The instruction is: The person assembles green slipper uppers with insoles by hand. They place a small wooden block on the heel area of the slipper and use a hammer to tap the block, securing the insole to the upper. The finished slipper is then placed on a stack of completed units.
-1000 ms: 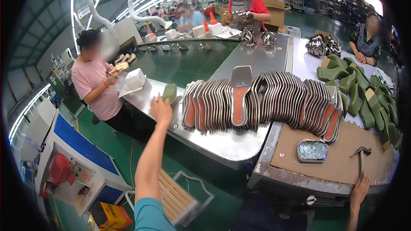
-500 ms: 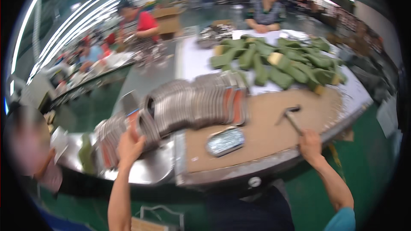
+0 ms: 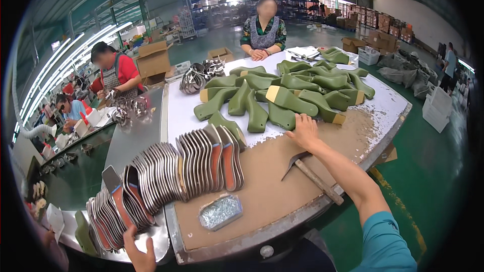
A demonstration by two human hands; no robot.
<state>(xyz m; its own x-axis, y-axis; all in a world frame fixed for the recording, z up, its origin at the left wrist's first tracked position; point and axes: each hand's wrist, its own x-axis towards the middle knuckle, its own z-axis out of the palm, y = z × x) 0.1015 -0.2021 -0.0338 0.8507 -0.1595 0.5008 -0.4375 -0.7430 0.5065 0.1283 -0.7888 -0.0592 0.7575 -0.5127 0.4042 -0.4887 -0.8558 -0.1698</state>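
My right hand (image 3: 305,132) stretches across the table, fingers extended at the near edge of a pile of green shoe lasts (image 3: 282,116); its fingertips seem to touch one last. Just under that forearm lies a hammer (image 3: 315,178), its wooden handle pointing toward the table's front edge. My left hand (image 3: 140,252) is low at the left, fingers and thumb apart, holding nothing. Near it stands a long row of curved, grey-edged insoles (image 3: 156,176), some with orange-red faces, one raised above the others (image 3: 118,196).
A small tray of shiny nails (image 3: 220,212) lies on the brown board (image 3: 272,201). One green last (image 3: 84,234) sits left of the insoles. A co-worker (image 3: 263,30) faces me across the table; another (image 3: 116,73) works at the left. Bundled metallic pieces (image 3: 194,78) lie beyond.
My right hand has let go of the hammer, which now lies on the board, and has moved out to the lasts. My left hand has drawn back from the insoles. The view has shifted.
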